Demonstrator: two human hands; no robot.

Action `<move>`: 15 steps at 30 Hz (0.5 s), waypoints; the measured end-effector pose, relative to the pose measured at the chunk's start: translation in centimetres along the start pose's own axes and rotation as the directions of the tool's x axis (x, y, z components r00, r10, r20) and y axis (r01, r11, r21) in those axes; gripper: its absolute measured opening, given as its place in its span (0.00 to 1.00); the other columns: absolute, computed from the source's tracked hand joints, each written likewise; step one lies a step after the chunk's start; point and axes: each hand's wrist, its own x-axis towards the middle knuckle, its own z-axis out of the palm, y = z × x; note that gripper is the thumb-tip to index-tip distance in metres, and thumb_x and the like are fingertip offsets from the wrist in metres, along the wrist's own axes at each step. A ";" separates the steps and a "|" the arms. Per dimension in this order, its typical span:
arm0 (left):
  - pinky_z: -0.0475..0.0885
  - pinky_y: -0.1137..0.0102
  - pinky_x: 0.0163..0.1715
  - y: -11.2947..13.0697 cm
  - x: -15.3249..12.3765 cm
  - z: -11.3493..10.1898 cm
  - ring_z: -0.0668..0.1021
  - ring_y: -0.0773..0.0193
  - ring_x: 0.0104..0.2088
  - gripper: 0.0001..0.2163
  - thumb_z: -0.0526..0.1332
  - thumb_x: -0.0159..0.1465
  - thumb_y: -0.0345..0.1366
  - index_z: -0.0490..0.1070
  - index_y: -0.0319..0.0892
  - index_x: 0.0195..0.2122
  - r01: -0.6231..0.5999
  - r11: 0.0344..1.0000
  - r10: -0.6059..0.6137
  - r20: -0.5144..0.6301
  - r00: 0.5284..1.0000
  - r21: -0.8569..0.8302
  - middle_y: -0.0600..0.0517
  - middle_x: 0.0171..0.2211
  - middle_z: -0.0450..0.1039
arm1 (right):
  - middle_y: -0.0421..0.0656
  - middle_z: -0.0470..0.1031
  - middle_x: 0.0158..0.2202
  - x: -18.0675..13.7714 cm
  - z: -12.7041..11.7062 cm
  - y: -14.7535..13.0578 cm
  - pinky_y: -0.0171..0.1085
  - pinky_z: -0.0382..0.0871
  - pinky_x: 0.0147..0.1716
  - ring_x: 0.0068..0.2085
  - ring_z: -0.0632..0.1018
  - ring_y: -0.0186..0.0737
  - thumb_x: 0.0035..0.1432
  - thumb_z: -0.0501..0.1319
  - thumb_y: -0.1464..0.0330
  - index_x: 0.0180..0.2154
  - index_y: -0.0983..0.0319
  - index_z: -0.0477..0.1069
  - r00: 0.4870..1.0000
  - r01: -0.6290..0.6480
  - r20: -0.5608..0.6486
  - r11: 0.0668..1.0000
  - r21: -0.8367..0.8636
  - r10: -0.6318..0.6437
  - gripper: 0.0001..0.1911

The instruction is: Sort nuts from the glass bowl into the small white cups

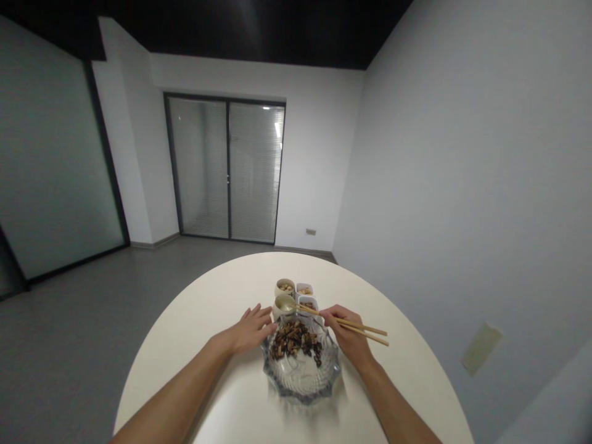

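My right hand (346,333) is closed around a pair of wooden chopsticks (365,331), whose tips reach left over the front cup. That pale cup (279,309) stands just behind the glass bowl; whether the tips hold anything is too small to tell. My left hand (255,327) is open, fingers spread, at the left rim of the bowl and close to the cup. The clear glass bowl (303,391) has a wavy rim and holds a heap of brown mixed pieces (296,339), perhaps nuts or seeds, mostly in its far half.
Behind the front cup stands another pale cup (279,290) with light nut-like pieces. Two small white square dishes (305,285) with small pieces sit to the right of the cups. All rest on a round cream table (222,290). A white wall (462,185) rises on the right.
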 end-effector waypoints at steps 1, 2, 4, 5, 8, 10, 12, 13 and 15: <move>0.39 0.45 0.64 -0.1 0.0 0.0 0.45 0.44 0.69 0.26 0.40 0.74 0.55 0.66 0.49 0.61 -0.001 1.000 0.001 -0.002 1.000 0.004 0.50 0.70 0.46 | 0.41 0.76 0.23 -0.1 -0.2 -0.2 0.34 0.67 0.26 0.26 0.75 0.39 0.61 0.61 0.59 0.30 0.61 0.79 1.000 -0.003 -0.014 1.000 0.002 0.003 0.15; 0.40 0.45 0.64 -0.2 0.1 0.1 0.45 0.43 0.69 0.26 0.40 0.74 0.55 0.67 0.48 0.61 -0.002 1.000 0.002 -0.004 1.000 0.008 0.49 0.70 0.46 | 0.41 0.76 0.22 -0.2 -0.4 -0.4 0.34 0.66 0.26 0.26 0.75 0.39 0.61 0.61 0.59 0.29 0.62 0.79 1.000 -0.013 -0.027 1.000 -0.001 0.013 0.15; 0.40 0.45 0.64 -0.4 0.1 0.2 0.45 0.43 0.69 0.27 0.40 0.73 0.56 0.67 0.48 0.60 -0.007 1.000 0.007 -0.011 1.000 0.011 0.49 0.70 0.46 | 0.40 0.74 0.20 -0.6 -0.9 -1.0 0.34 0.64 0.24 0.23 0.73 0.38 0.60 0.61 0.60 0.24 0.61 0.77 0.999 -0.032 -0.033 0.999 -0.016 0.031 0.17; 0.40 0.45 0.64 -0.5 0.2 0.2 0.45 0.43 0.69 0.27 0.40 0.73 0.56 0.67 0.49 0.60 -0.009 1.000 0.009 -0.014 1.000 0.011 0.49 0.70 0.47 | 0.40 0.73 0.18 -0.7 -1.1 -1.2 0.33 0.63 0.23 0.22 0.72 0.37 0.60 0.61 0.59 0.23 0.61 0.76 0.999 -0.038 -0.001 0.999 -0.017 0.038 0.18; 0.40 0.46 0.64 -0.8 0.3 0.3 0.45 0.44 0.69 0.27 0.40 0.73 0.56 0.67 0.49 0.60 -0.003 1.000 0.004 -0.015 1.000 0.015 0.49 0.70 0.46 | 0.40 0.72 0.18 -1.1 -1.8 -1.8 0.33 0.61 0.22 0.22 0.71 0.37 0.61 0.60 0.58 0.21 0.61 0.74 0.996 -0.026 0.083 0.998 -0.051 0.030 0.19; 0.41 0.46 0.64 -1.0 0.3 0.3 0.45 0.43 0.69 0.26 0.40 0.74 0.55 0.67 0.49 0.60 -0.003 1.000 0.003 -0.015 1.000 0.021 0.49 0.70 0.47 | 0.40 0.72 0.18 -1.2 -2.1 -1.9 0.33 0.61 0.22 0.22 0.71 0.37 0.62 0.59 0.58 0.20 0.61 0.73 0.996 -0.022 0.089 0.997 -0.074 0.029 0.21; 0.41 0.45 0.64 -1.1 0.4 0.4 0.46 0.43 0.69 0.26 0.40 0.74 0.55 0.67 0.48 0.60 -0.008 1.000 0.009 -0.020 1.000 0.027 0.48 0.70 0.48 | 0.40 0.71 0.18 -1.1 -2.2 -1.8 0.34 0.61 0.23 0.22 0.70 0.36 0.62 0.59 0.57 0.18 0.61 0.70 0.997 -0.029 0.071 0.996 -0.080 0.035 0.23; 0.41 0.45 0.64 -1.1 0.4 0.4 0.46 0.43 0.69 0.26 0.40 0.74 0.55 0.67 0.48 0.60 -0.013 0.999 0.013 -0.020 1.000 0.029 0.48 0.70 0.48 | 0.39 0.70 0.17 -1.1 -2.3 -1.7 0.34 0.60 0.23 0.22 0.69 0.36 0.61 0.60 0.57 0.18 0.61 0.70 0.997 -0.036 0.062 0.996 -0.076 0.041 0.23; 0.41 0.45 0.64 -1.0 0.3 0.4 0.46 0.43 0.69 0.26 0.41 0.74 0.54 0.67 0.48 0.60 -0.013 0.999 0.014 -0.015 1.000 0.030 0.48 0.70 0.48 | 0.38 0.69 0.16 -1.0 -2.2 -1.7 0.33 0.59 0.21 0.21 0.68 0.35 0.60 0.61 0.57 0.18 0.61 0.69 0.997 -0.057 0.052 0.997 -0.060 0.060 0.22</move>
